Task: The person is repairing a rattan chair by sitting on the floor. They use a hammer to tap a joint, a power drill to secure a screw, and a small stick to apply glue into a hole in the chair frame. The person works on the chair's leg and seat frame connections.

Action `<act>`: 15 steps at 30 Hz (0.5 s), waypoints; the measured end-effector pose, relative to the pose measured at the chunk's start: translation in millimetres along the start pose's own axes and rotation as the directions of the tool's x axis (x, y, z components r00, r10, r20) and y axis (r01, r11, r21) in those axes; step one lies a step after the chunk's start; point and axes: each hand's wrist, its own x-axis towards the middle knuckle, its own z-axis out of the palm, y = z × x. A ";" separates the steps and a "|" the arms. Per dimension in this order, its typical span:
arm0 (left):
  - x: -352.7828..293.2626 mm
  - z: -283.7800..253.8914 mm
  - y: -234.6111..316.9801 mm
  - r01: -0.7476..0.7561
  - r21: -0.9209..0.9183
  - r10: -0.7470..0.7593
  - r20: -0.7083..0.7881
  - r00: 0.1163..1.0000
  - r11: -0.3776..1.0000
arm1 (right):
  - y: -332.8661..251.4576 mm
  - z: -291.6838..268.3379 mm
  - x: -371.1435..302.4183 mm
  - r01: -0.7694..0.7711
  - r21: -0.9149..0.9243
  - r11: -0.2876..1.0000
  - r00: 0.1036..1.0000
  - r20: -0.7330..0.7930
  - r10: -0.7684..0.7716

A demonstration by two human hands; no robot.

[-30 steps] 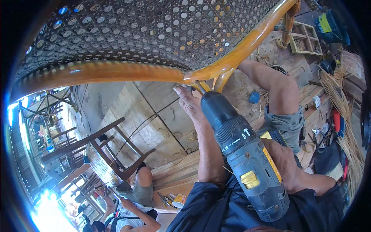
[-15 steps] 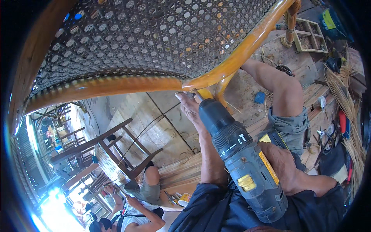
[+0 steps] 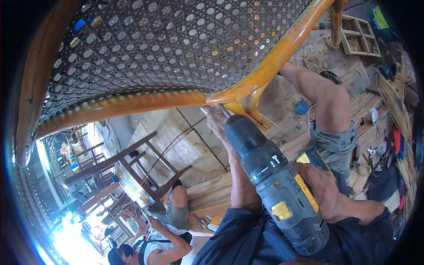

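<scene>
**Drill bit set against the corner joint of a cane chair**

The right hand (image 3: 324, 192) is wrapped tight around the grip of a cordless drill (image 3: 276, 181), a dark grey body with yellow trim. The drill points up and away from the person, its chuck just below the corner joint (image 3: 229, 95) of a rattan chair frame (image 3: 132, 104), where the glossy orange rails meet. A woven cane panel (image 3: 176, 39) fills the frame above the joint. The left hand (image 3: 216, 121) reaches up beside the drill's chuck, fingertips touching the underside of the joint; whether it pinches anything there cannot be made out. Right of the joint lies the person's bent bare leg (image 3: 322, 95). Below and left of the joint stands a dark wooden chair frame (image 3: 128, 165), with another person (image 3: 163, 229) seated on the floor near it.
</scene>
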 end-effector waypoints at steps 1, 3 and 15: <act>-0.1 -1.7 -1.2 0.066 -0.104 -0.066 0.012 0.998 0.992 | -0.4 -0.3 0.8 -0.006 0.011 1.000 1.000 0.017 0.006; -0.5 2.4 22.0 0.330 -0.449 -0.302 0.134 0.944 0.831 | -2.6 -3.7 1.5 -0.031 0.023 0.999 0.999 0.023 0.030; -1.3 4.4 -7.2 0.054 -0.182 -0.053 0.006 0.999 0.982 | -1.1 -4.8 2.7 0.011 0.044 0.999 1.000 0.011 -0.011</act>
